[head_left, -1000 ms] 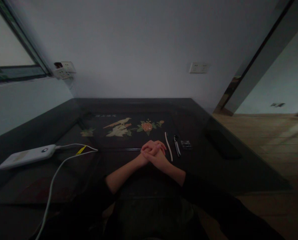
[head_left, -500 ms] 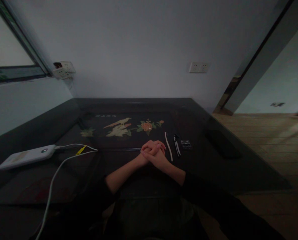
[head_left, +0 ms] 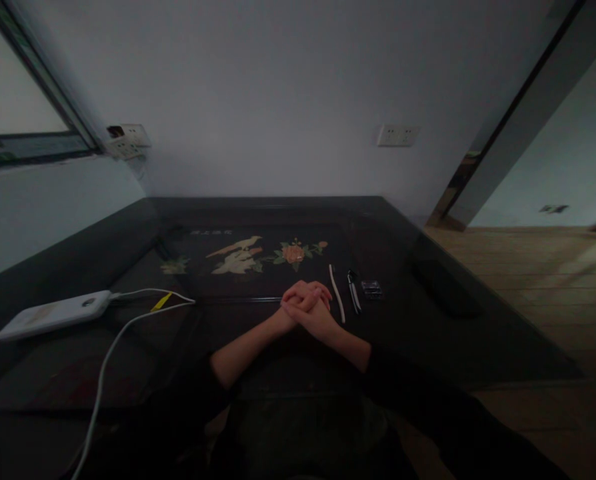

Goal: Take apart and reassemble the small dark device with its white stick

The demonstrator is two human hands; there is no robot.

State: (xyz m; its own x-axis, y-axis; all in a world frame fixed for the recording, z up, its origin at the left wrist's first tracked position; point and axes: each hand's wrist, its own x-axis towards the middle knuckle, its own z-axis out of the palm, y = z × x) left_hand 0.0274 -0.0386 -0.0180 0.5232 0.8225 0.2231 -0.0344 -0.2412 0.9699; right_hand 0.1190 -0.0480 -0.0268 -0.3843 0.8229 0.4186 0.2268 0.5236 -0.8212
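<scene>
My left hand (head_left: 291,316) and my right hand (head_left: 322,319) are clasped, their fingers interlaced, resting at the near middle of the dark table (head_left: 258,363). Each hand is closed around the other, and I see nothing else in them. Just right of my fingers lies a thin, slightly curved white strip (head_left: 337,293). Beside it is a slim hand tool with pale handles and a dark head (head_left: 354,295), resembling small pliers. Farther right sits a small clear packet (head_left: 373,289) with dark contents, too dim to make out.
A white power bank (head_left: 53,317) lies at left, its white cable (head_left: 103,373) running toward me past a yellow tag (head_left: 161,301). At right is a dark flat object (head_left: 445,288). Wall sockets (head_left: 397,135) are above the table, which bears a bird-and-flower picture (head_left: 293,253).
</scene>
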